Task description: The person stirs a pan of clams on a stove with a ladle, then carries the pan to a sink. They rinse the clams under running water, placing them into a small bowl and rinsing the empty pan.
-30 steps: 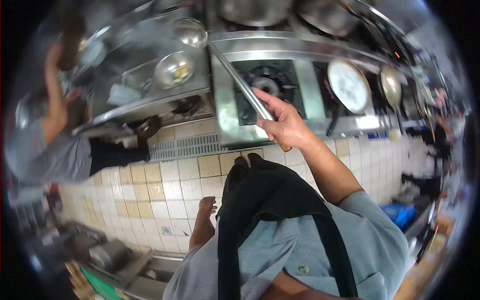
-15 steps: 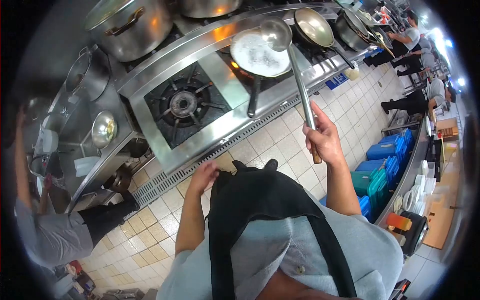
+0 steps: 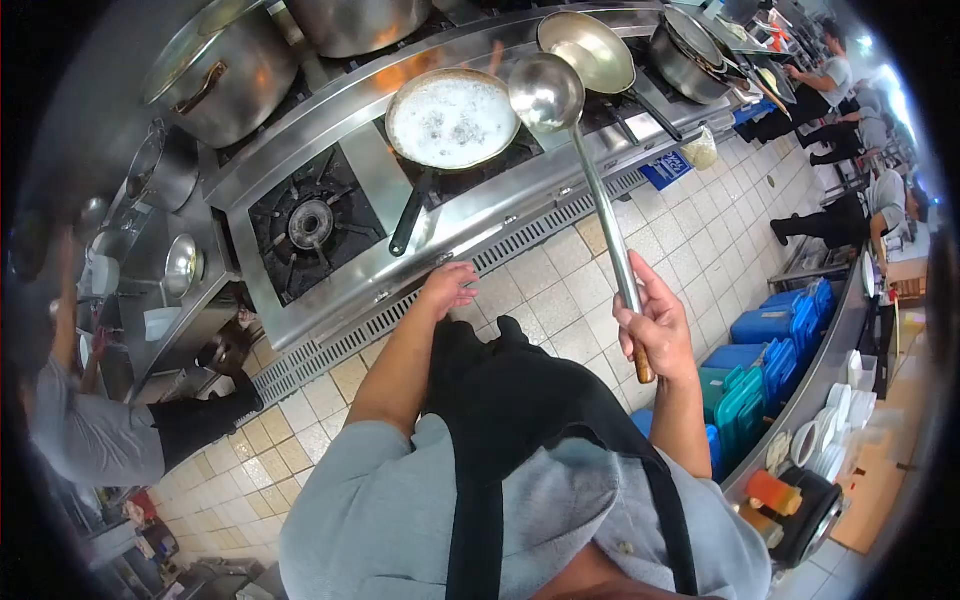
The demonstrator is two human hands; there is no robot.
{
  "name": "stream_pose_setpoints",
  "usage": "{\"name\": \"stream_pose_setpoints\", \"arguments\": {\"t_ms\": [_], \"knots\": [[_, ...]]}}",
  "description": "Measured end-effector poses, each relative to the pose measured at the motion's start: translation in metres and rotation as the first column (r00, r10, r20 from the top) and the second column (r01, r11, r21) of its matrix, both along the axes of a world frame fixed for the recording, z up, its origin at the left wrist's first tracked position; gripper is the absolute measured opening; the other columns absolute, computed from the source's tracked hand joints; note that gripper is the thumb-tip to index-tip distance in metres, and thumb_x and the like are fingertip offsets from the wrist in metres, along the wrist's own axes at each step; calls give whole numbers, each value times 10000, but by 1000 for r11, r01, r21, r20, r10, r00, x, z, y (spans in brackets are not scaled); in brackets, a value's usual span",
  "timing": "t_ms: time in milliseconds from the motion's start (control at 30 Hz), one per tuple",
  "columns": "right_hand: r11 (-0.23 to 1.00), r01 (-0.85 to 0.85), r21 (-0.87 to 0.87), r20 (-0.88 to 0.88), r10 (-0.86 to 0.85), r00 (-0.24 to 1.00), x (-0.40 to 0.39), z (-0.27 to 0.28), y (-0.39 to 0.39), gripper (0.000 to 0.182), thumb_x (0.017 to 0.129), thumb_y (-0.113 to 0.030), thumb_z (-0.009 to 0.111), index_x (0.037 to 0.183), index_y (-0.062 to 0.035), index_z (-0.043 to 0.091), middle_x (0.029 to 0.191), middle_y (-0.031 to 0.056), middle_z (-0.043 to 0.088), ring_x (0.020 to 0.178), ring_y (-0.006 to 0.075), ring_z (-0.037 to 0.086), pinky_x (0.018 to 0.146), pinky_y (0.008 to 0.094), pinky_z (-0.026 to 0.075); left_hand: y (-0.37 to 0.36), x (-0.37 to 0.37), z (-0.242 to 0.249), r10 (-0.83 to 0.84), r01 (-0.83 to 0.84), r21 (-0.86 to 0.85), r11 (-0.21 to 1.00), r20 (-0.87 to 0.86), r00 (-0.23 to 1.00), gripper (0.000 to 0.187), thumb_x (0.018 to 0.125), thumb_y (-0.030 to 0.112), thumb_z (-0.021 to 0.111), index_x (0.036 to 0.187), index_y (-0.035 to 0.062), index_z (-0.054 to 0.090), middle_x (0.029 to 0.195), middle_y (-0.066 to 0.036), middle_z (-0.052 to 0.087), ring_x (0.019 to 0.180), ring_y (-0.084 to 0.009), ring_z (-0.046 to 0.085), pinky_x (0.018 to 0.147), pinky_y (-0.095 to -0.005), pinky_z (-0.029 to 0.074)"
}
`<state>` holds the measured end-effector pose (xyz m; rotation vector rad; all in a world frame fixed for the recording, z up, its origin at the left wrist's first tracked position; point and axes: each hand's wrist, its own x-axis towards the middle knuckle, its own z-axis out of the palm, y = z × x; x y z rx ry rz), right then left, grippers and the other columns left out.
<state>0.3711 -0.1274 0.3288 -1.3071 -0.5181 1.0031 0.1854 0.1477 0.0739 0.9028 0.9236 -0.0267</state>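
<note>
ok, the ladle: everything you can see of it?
The ladle looks metal: shiny round bowl, long, straight silver handle, brown, wood-looking end. The right hand grips it near that end, which juts out below the fingers. It slants, bowl toward the stove, overlapping in view the foamy white pan and the pan behind. Can't tell if it touches either or holds anything.
</note>
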Motion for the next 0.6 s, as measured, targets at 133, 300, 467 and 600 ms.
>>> {"name": "stream_pose_setpoints", "arguments": {"t_ms": [133, 300, 467, 600], "knots": [[999, -38, -19, -47, 37, 998, 12, -1, 8, 743, 815, 93, 569, 1497, -49, 308, 855, 89, 579, 514, 100, 525, 476, 217, 455, -1, 48, -26, 46, -41, 54, 998, -85, 995, 566, 907, 351, 638, 1371, 99, 433, 1223, -113, 578, 915, -247, 624, 762, -391, 513], [988, -149, -49, -22, 148, 989, 39, -2, 26, 752, 824, 105, 556, 1507, -78, 302, 869, 77, 575, 541, 95, 524, 496, 216, 458, 4, 110, -53, 139, -120, 132, 984, -142, 980, 718, 880, 416, 660, 1432, 49, 385, 1221, -153, 567, 975, -279, 612, 794, -421, 531], [958, -205, -202, 41, 218, 975, 72, 5, 54, 766, 823, 128, 546, 1514, -80, 288, 885, 66, 569, 566, 84, 532, 515, 206, 453, 2, 149, -62, 142, -133, 61, 989, -178, 974, 679, 905, 462, 629, 1424, 80, 415, 1340, -116, 496, 1017, -285, 577, 781, -412, 523], [937, -242, -253, 60, 265, 962, 96, 6, 76, 765, 827, 127, 545, 1516, -78, 284, 885, 62, 570, 576, 81, 538, 519, 206, 456, 2, 164, -83, 150, -155, -16, 988, -170, 974, 620, 925, 472, 608, 1377, 68, 476, 1348, -80, 513, 1039, -250, 595, 741, -360, 534]]}}
